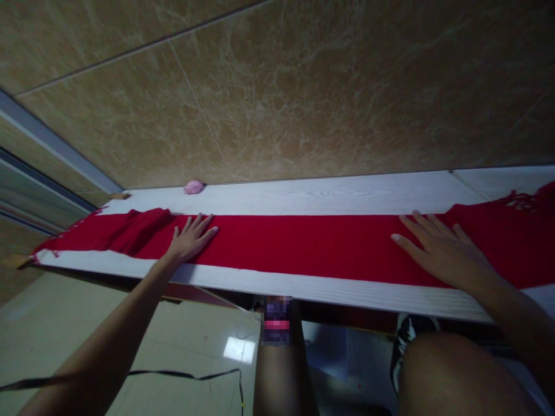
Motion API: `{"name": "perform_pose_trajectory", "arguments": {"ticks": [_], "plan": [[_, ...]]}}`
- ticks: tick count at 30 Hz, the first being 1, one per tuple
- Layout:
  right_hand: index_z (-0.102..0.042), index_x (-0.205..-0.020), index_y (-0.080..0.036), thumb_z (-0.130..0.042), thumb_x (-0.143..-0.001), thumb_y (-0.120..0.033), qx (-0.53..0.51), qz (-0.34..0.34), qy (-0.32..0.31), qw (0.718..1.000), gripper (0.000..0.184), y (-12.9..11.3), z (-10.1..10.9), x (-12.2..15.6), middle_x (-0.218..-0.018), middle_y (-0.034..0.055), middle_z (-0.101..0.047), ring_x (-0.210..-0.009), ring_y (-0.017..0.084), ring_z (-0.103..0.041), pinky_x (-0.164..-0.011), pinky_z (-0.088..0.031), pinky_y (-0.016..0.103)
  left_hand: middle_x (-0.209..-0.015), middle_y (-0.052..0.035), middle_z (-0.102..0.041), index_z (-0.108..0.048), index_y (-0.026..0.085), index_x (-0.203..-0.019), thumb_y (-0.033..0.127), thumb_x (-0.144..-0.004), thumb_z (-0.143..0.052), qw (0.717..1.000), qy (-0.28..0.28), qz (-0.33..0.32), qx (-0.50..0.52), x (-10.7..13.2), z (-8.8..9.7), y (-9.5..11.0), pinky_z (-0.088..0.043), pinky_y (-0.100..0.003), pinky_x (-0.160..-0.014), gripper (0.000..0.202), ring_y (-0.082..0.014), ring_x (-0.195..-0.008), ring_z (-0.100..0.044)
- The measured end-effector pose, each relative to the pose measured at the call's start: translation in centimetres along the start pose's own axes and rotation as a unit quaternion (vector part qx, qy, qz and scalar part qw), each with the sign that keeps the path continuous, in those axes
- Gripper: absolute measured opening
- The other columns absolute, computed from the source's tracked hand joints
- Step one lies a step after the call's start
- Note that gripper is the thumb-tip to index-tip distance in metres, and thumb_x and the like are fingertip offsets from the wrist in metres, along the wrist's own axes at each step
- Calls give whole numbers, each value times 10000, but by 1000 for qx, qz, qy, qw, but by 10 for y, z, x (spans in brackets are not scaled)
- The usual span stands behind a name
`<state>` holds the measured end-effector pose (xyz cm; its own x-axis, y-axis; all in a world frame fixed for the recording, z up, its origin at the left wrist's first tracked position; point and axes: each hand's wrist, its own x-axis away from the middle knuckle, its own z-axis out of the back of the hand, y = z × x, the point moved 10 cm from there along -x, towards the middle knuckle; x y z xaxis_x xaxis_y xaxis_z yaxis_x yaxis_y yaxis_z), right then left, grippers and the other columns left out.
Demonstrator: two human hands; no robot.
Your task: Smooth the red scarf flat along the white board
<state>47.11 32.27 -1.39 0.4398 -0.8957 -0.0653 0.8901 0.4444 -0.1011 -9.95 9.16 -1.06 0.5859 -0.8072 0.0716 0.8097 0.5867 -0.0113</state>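
A long red scarf [303,242] with fringed ends lies stretched lengthwise over a white wood-grain tabletop [312,195]. My left hand [193,238] presses flat on it left of the middle, fingers spread. Beyond that hand, the cloth is wrinkled towards its left fringe. On the right part of the scarf rests my right hand [437,245], palm down with fingers apart. Between the two hands the fabric is smooth. Past my right hand the cloth widens and bunches up near its fringe at the right edge of the view.
A small pink object [193,186] sits at the back of the tabletop by the tiled wall [277,92]. Below the front edge are my legs, a black shoe [407,341] and pale floor tiles [186,341]. A dark strap [186,375] crosses the lower left.
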Motion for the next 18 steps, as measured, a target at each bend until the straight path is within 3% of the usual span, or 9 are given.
{"name": "perform_pose_trajectory", "arguments": {"ticks": [7,18], "plan": [[-374,-1724,-102,-112,-999,-678,27,-19,-27,999,963,3,-3,-2,-1810,131,-256,-1670,365,-220,-1334,-206,630,-1832,-66,-153,-267,272,-1768,596,-1083,-226,1000,0,-1,-2,5,5,8,-190,-740,-1315,758,-389,-1701,-128],[-365,-1718,-68,-88,-970,-660,27,-27,-49,998,994,-2,0,1,-1815,134,-234,-1679,353,-191,-1341,-182,626,-1832,-35,-171,-261,309,-1765,580,-1095,-237,1000,-2,16,-22,8,9,10,-221,-686,-1333,723,-356,-1700,-150]]}}
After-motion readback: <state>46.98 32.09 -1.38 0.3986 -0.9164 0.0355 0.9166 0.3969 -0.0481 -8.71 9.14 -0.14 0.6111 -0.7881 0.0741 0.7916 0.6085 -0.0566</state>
